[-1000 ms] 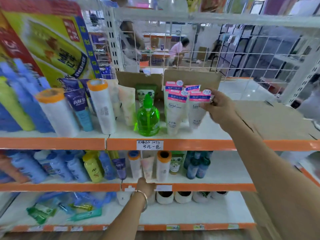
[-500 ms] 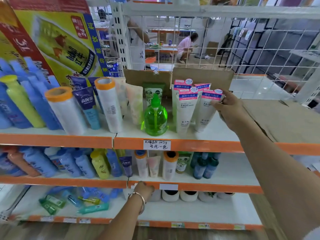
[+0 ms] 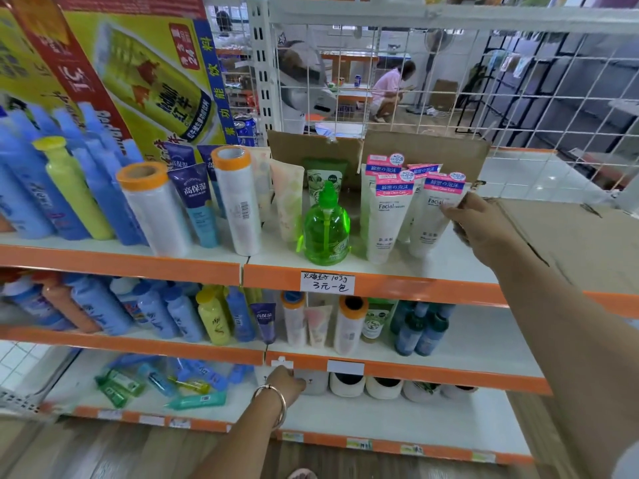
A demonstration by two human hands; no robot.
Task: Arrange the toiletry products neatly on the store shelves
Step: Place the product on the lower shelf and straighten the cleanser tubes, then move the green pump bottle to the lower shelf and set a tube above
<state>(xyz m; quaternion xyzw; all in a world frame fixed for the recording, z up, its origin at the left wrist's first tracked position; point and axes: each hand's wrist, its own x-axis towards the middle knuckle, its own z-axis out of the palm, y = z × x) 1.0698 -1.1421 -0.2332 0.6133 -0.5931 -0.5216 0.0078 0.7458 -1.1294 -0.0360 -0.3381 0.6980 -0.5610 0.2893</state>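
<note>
Left hand (image 3: 285, 382) reaches low, under the middle shelf edge, its fingers hidden against a white jar (image 3: 313, 383) on the bottom shelf; whether it grips cannot be told. Above and farther in, the right hand (image 3: 480, 226) pinches the upper right edge of the outermost facial cleanser tube (image 3: 434, 219), just right of its twin tubes. Best to nudge that tube upright, label forward, flush with its neighbours, without toppling the green pump bottle (image 3: 325, 229) farther left.
</note>
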